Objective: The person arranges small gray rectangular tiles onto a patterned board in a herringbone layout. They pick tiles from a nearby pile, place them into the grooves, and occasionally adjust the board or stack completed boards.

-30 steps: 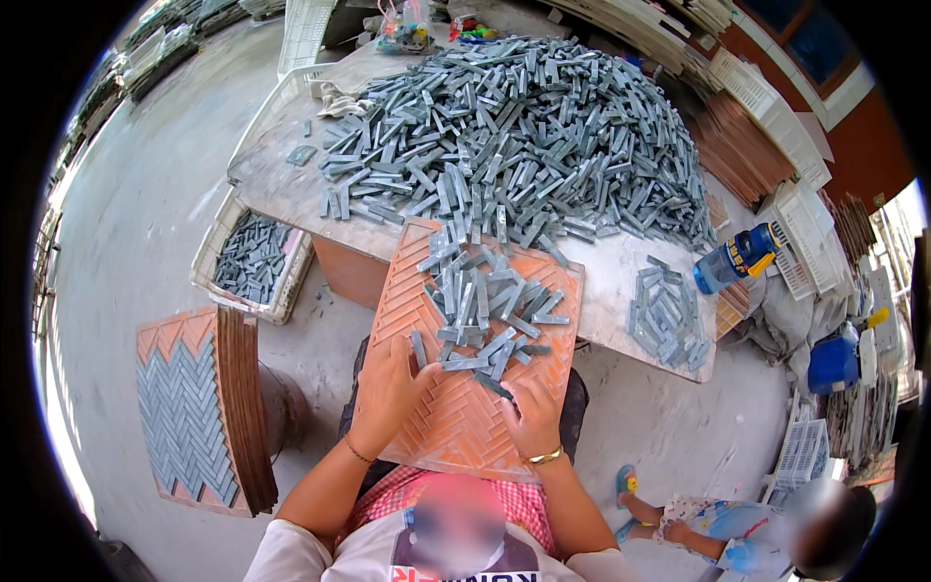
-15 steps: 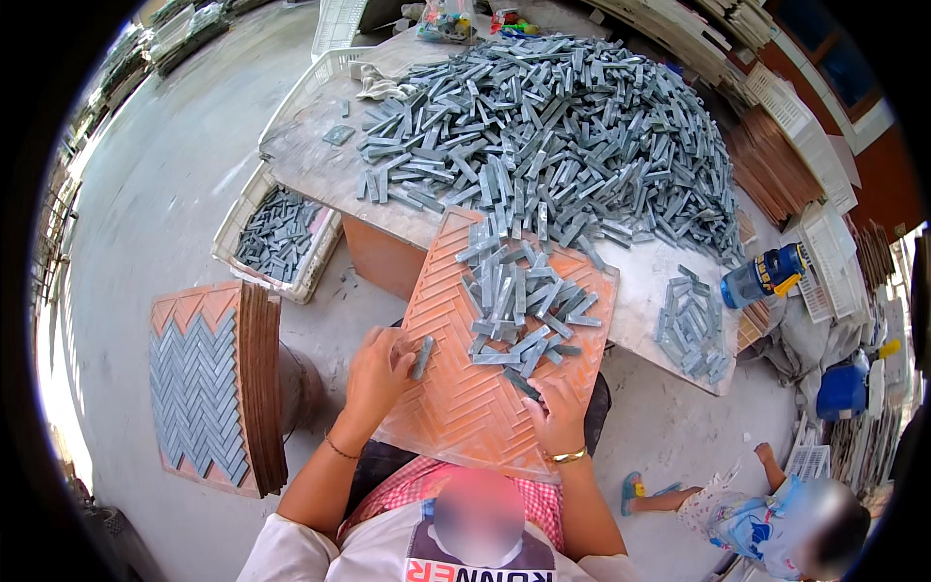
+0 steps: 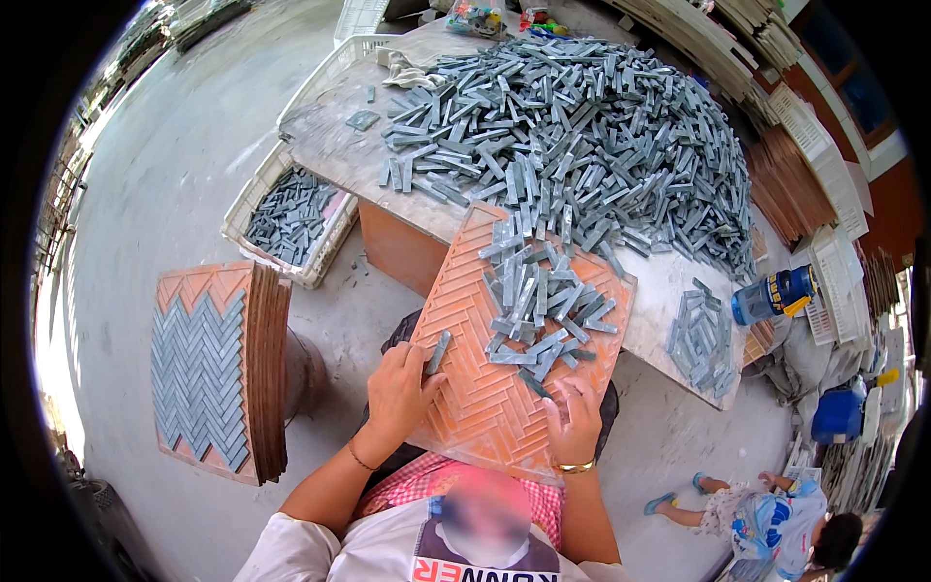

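On my lap lies an orange board (image 3: 465,320) with herringbone grooves. My left hand (image 3: 400,390) is at its left edge, thumb and fingers closed around the lower end of a grey stone strip (image 3: 438,353). To the right, my right hand (image 3: 574,417) is at the near edge of a small heap of grey strips (image 3: 533,301) on the board. A darker strip (image 3: 533,384) reaches in between its thumb and forefinger, which look pinched on its end. The grooves nearest me hold no strips.
A large mound of strips (image 3: 582,136) covers the table (image 3: 339,155) ahead. At left are a white crate of strips (image 3: 335,233) and stacked boards (image 3: 267,378), the top one filled. A blue jug (image 3: 776,296) stands at right; a child (image 3: 776,519) is at lower right.
The view has shifted, so the board and table appear farther right. Against the board, my left hand has drawn slightly toward me along its strip. The child at lower right has changed posture.
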A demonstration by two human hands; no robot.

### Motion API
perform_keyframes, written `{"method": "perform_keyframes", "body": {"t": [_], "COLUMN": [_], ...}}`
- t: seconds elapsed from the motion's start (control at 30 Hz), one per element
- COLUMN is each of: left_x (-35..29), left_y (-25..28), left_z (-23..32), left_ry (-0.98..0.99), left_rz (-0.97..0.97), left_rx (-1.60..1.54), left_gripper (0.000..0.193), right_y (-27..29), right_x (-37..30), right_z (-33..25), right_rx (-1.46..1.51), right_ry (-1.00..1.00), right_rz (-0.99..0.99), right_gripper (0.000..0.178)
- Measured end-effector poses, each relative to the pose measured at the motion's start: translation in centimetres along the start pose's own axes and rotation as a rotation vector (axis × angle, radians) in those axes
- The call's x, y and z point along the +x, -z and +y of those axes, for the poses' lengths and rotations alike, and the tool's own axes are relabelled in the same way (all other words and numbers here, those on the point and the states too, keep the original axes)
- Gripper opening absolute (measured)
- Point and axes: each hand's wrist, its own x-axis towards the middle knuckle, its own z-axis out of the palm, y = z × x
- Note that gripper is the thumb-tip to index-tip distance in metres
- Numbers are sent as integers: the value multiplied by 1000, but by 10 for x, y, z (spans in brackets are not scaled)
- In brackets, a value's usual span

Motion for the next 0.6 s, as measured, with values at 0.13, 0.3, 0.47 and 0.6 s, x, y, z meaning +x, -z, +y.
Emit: {"method": "perform_keyframes", "body": {"t": [0.13,0.3,0.47,0.6], "left_x": [-6,-22,-32,-37], "left_y": [2,14,6,-6], "left_z": [-6,22,33,35], "left_ry": [-20,98,208,390], "left_rz": [9,-201,-330,-375], "left_rx": [-210,-576,-882,-1131], "left_gripper": [27,21,26,29], "right_y": [-3,-24,-18,-9], "right_x": [-9,8,5,4], "right_z": [-17,-63,-63,-68], "right_rx": [348,905,678,923], "right_ry": [-229,-586,-505,-766], "right_rz": [-75,-190,-331,-392], "right_gripper": [31,25,18,17]}}
